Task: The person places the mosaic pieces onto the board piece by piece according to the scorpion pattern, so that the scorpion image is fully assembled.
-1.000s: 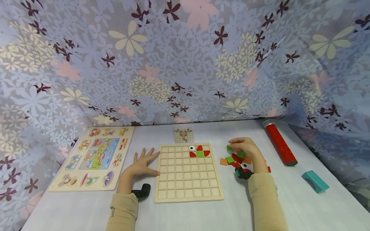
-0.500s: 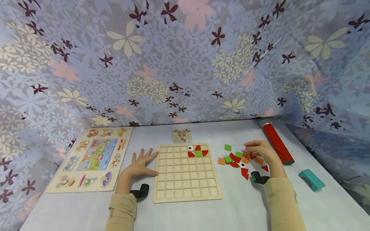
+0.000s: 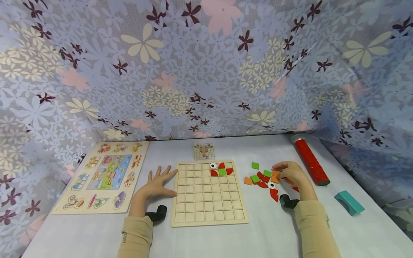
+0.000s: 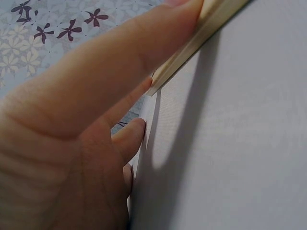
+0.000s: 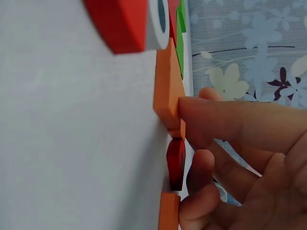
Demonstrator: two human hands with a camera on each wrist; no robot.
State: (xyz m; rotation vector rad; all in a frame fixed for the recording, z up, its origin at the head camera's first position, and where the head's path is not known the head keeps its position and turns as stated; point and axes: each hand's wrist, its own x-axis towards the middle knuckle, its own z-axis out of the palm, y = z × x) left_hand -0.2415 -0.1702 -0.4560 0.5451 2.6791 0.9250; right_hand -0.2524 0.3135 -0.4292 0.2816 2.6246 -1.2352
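Head view: seeing left hand point(image 3: 155, 185) touching board point(image 3: 204, 196) with spread, released fingers point(image 3: 169, 175); seeing right hand point(image 3: 292, 173) over tiles point(image 3: 255, 178), right of board. Left wrist view: seeing left thumb point(image 4: 115, 69) touching board. Right wrist view: seeing right thumb point(image 5: 240, 119) touching orange tile point(image 5: 165, 88), being unable to tell if grasping.

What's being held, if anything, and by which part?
The left hand holds nothing, only touching the board at its left edge. The right hand has its thumb on an orange tile; whether it grips cannot be told.

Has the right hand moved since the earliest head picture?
Yes: in the head view the right hand has shifted rightward, farther from the grid board.
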